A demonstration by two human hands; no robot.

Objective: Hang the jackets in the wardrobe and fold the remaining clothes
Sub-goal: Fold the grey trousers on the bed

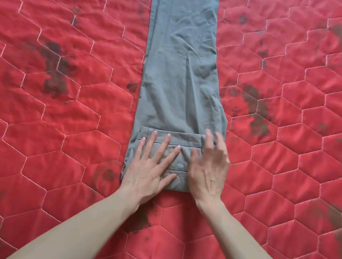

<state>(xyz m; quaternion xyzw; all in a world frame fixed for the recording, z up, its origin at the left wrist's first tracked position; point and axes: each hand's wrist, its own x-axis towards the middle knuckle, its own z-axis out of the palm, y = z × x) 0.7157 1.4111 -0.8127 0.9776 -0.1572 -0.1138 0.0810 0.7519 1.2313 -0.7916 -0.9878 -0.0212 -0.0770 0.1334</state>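
A pair of grey-green trousers (180, 63) lies lengthwise on the red quilt, folded leg on leg, running from the middle of the view to its top edge. The waistband end nearest me is turned over onto the legs as a short flap (185, 145). My left hand (150, 166) lies flat on this flap with fingers spread and straight, pressing it down. My right hand (210, 169) is over the flap's right side, fingers straight and blurred; whether it touches the cloth is unclear. No jackets are in view.
A red quilted bedspread (56, 111) with a hexagon stitch pattern and dark smudged patches fills the whole view around the trousers. My bare forearms reach in from the bottom edge.
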